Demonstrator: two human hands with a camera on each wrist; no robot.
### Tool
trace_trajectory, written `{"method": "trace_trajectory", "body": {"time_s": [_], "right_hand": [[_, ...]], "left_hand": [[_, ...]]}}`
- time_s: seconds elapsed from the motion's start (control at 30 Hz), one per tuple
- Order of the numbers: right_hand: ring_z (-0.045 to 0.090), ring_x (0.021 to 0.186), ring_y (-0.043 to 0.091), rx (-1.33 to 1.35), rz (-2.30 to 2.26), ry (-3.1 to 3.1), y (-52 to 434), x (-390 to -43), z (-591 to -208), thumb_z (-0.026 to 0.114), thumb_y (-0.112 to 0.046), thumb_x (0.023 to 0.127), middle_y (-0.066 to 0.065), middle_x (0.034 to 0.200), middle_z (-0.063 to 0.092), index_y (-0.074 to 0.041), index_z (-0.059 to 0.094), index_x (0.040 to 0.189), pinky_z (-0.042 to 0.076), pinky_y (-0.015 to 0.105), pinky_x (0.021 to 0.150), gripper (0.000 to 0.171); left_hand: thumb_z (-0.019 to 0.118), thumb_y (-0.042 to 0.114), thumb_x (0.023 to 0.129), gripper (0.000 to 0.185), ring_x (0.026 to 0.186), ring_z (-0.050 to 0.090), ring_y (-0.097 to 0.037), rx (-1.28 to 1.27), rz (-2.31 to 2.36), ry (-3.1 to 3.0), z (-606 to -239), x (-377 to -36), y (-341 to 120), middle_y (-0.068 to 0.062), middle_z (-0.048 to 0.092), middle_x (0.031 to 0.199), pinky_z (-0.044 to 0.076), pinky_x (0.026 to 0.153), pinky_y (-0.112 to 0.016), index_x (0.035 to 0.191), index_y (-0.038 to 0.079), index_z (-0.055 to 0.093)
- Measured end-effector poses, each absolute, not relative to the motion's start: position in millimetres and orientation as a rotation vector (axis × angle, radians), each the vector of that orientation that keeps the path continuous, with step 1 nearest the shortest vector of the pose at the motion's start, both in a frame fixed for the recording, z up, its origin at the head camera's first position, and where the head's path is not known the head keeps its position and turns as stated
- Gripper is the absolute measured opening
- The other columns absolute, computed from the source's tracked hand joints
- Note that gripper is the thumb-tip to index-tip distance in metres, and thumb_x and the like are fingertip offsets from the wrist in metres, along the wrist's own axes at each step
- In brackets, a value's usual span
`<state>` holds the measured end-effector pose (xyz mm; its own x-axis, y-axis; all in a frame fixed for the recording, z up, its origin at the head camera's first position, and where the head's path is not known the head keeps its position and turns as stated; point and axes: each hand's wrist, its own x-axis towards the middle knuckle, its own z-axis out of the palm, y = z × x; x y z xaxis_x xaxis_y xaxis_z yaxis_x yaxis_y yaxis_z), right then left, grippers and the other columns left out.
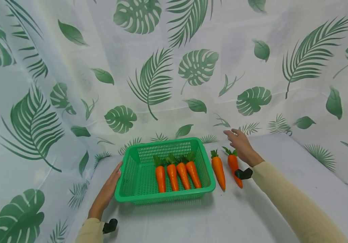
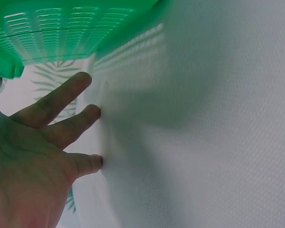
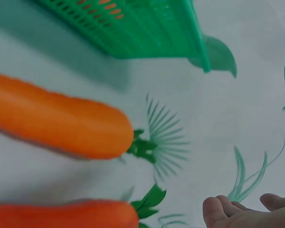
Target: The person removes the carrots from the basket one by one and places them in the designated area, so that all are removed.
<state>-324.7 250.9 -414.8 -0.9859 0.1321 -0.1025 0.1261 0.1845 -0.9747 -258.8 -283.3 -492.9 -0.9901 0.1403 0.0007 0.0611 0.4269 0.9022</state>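
A green plastic basket [image 1: 165, 197] holds several orange carrots [image 1: 173, 177] lying side by side, leafy ends toward the back. My left hand [image 1: 108, 189] rests at the basket's left side, fingers extended; the left wrist view shows its spread fingers [image 2: 69, 126] below the basket rim. My right hand [image 1: 239, 143] hovers past the leafy end of a redder carrot [image 1: 233, 165], with nothing in it. Another carrot [image 1: 218, 170] lies between that one and the basket. In the right wrist view the orange carrot [image 3: 61, 118] lies near the basket wall [image 3: 147, 33].
A white cloth [image 1: 168, 222] covers the table. Behind it and along the sides hangs a white curtain [image 1: 222, 40] printed with green leaves. Black wrist cameras [image 1: 243, 173] sit on both wrists.
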Motion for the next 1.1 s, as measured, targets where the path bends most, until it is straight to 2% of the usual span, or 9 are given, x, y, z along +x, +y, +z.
{"method": "trace_trajectory", "body": {"time_s": [0.1, 0.37, 0.73, 0.93, 1.1], "right_hand": [[0.026, 0.157, 0.047, -0.2, 2.022, -2.407, 241.4, -322.9, -409.3, 0.052, -0.045, 0.113, 0.026, 0.174, 0.016, 0.0, 0.006, 0.171, 0.027, 0.054, 0.126, 0.086], [0.028, 0.158, 0.043, -0.029, 2.057, -2.416, 223.0, -322.2, -399.9, 0.05, -0.043, 0.114, 0.024, 0.174, 0.021, 0.002, 0.01, 0.171, 0.031, 0.051, 0.124, 0.083], [0.026, 0.158, 0.042, 0.113, 2.185, -2.341, 200.5, -327.6, -390.7, 0.051, -0.036, 0.114, 0.024, 0.174, 0.021, 0.006, 0.013, 0.169, 0.027, 0.052, 0.127, 0.078], [0.029, 0.157, 0.042, 0.137, 2.265, -2.297, 188.1, -329.1, -387.1, 0.052, -0.031, 0.114, 0.027, 0.172, 0.024, 0.007, 0.015, 0.168, 0.027, 0.051, 0.127, 0.076], [0.029, 0.157, 0.043, 0.207, 2.346, -2.279, 177.0, -328.9, -381.5, 0.052, -0.031, 0.114, 0.03, 0.171, 0.022, 0.007, 0.014, 0.168, 0.027, 0.051, 0.127, 0.076]], "left_hand": [[0.026, 0.047, 0.119, 0.063, 0.164, 0.0, -0.035, 0.183, 1.633, 2.586, -495.0, -258.4, -282.8, -0.007, 0.006, 0.18, 0.004, 0.126, -0.068, 0.175, 0.022, 0.011], [0.025, 0.049, 0.119, 0.064, 0.164, -0.001, -0.037, 0.163, 1.6, 2.599, -493.5, -258.8, -284.3, -0.008, 0.004, 0.18, 0.004, 0.124, -0.072, 0.175, 0.024, 0.008], [0.027, 0.052, 0.118, 0.065, 0.164, 0.0, -0.033, 0.162, 1.624, 2.601, -494.9, -259.4, -282.7, -0.004, 0.006, 0.18, 0.004, 0.126, -0.068, 0.175, 0.024, 0.012], [0.027, 0.048, 0.119, 0.064, 0.164, -0.001, -0.035, 0.18, 1.622, 2.588, -494.9, -260.7, -282.7, -0.007, 0.005, 0.18, 0.004, 0.126, -0.069, 0.175, 0.022, 0.011], [0.028, 0.049, 0.119, 0.064, 0.164, 0.0, -0.032, 0.172, 1.63, 2.591, -495.3, -260.5, -284.3, -0.004, 0.007, 0.18, 0.004, 0.126, -0.067, 0.175, 0.024, 0.012]]}}
